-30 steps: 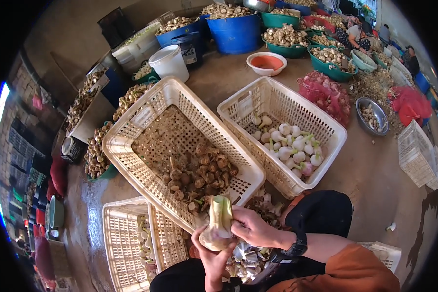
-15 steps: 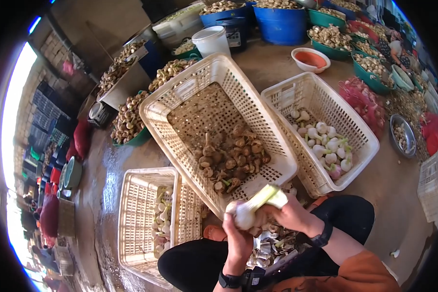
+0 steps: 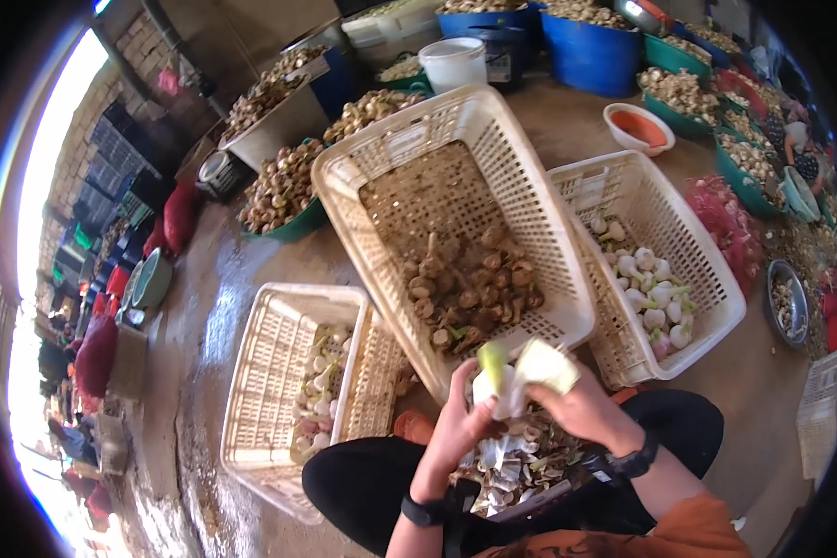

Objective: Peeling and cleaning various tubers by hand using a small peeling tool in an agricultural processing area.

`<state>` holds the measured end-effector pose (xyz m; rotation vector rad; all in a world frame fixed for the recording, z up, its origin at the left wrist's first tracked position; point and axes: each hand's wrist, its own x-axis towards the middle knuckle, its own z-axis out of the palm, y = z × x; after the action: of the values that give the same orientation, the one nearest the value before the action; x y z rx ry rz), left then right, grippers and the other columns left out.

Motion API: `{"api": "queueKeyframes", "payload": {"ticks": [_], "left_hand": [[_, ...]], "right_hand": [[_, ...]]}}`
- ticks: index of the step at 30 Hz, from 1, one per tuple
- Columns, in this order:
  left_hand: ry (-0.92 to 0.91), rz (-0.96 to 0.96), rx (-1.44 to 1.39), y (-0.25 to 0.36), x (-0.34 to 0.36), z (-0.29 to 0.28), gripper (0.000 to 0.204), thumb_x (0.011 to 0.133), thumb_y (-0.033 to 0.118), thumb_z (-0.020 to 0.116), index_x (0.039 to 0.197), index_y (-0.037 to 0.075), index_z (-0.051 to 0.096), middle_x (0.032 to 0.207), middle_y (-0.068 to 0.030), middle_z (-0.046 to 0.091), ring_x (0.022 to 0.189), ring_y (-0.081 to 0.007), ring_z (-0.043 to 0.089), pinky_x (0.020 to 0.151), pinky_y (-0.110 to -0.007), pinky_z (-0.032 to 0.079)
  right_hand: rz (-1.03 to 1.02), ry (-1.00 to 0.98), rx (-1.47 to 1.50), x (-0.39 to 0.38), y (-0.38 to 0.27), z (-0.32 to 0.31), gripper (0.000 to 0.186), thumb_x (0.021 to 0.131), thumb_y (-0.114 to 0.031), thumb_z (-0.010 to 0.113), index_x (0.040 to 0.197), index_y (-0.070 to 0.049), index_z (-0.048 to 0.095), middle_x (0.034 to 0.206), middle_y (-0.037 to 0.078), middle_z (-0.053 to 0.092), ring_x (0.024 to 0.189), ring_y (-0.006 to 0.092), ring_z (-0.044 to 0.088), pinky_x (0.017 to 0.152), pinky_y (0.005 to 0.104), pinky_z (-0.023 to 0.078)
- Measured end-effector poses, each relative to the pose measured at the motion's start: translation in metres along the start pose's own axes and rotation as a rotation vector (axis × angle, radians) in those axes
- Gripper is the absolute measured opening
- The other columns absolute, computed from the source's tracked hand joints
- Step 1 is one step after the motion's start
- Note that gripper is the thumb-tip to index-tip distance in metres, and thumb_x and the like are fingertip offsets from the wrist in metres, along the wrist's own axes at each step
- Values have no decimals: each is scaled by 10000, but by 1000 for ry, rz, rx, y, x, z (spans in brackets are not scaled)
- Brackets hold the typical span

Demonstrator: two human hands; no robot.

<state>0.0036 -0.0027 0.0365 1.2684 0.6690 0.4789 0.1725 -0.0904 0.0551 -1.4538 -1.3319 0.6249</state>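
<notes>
My left hand (image 3: 460, 423) grips a white garlic bulb (image 3: 495, 381) with a short green stem. My right hand (image 3: 593, 417) is closed on a pale strip of garlic skin (image 3: 547, 367), pulled out beside the bulb. Beneath both hands lies a heap of papery peelings (image 3: 516, 470) between my knees. Just beyond them, a tilted white crate (image 3: 349, 181) holds brown, soiled garlic (image 3: 474, 284). The crate on the right (image 3: 725, 288) holds cleaned white bulbs (image 3: 656, 298); another at lower left (image 3: 251, 391) holds more white garlic.
Blue tubs (image 3: 591, 60), green basins (image 3: 284, 223) and a white bucket (image 3: 453, 65) crowd the back, most piled with garlic. An orange-lined bowl (image 3: 637, 128), pink mesh sacks (image 3: 725, 232) and a metal basin (image 3: 787, 307) sit at right. A co-worker (image 3: 800, 158) crouches at far right. Red sacks (image 3: 98, 363) line the left.
The bulb, earlier whole with a long wrapped stalk, now has its skin peeled away to the right by my right hand. The view has swung left and the hands moved slightly up.
</notes>
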Motion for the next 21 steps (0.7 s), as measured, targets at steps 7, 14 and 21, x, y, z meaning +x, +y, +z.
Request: {"api": "queueKeyframes", "payload": {"ticks": [7,14,21], "left_hand": [[-157,80,-490,-19,-4,14,675,755,331,704,1232,47,319,1103,-108,507,979,-202,548,825,-325,471],[203,-22,-296,-17,3,34,571,910,59,456,1399,37,162,1232,-130,450,1104,-192,466,930,-316,393],[167,-187,-1277,-44,15,9,351,965,299,310,1146,36,455,1042,-128,571,988,-306,545,910,-453,428]], "right_hand": [[508,120,1376,-1,29,6,215,932,-232,470,987,-52,576,915,47,631,776,127,586,701,262,449],[340,293,550,1,16,10,290,959,-293,403,903,-52,553,771,20,598,662,77,544,635,226,433],[460,180,1184,3,-6,-10,309,947,-324,415,790,-69,491,643,-17,453,566,68,401,527,216,328]]}}
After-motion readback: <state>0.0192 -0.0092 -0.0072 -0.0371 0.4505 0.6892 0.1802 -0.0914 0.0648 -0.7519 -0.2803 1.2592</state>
